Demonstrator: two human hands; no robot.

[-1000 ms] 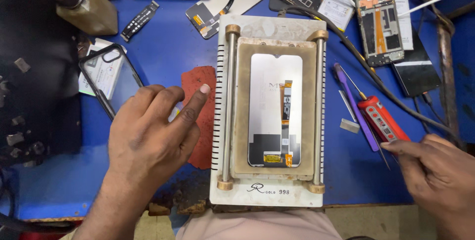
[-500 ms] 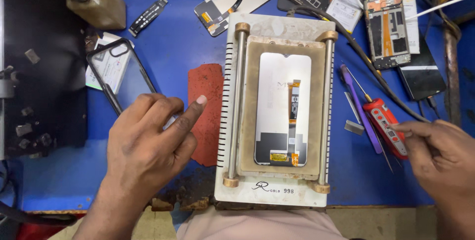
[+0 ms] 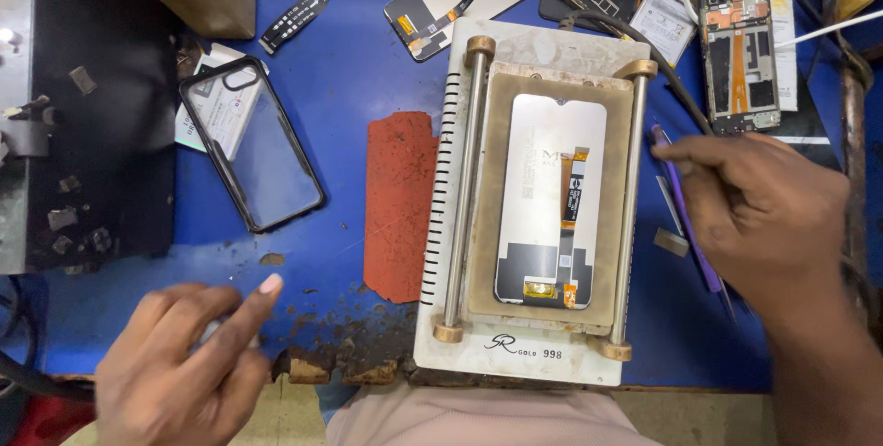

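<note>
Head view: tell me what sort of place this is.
Most likely a phone repair bench: a phone screen panel lies face down on a separator plate, beside an opened phone and a clear case.

One separator plate (image 3: 533, 354), one phone screen (image 3: 543, 207), two metal rods (image 3: 464, 188), one clear case (image 3: 253, 147).

A single head-worn camera looks almost straight down from close above a blue workbench (image 3: 340, 60), facing away from the wearer's body. The white separator machine (image 3: 529, 359) sits centred, with the left hand (image 3: 179, 363) and right hand (image 3: 763, 216) entering from the bottom corners.
</note>
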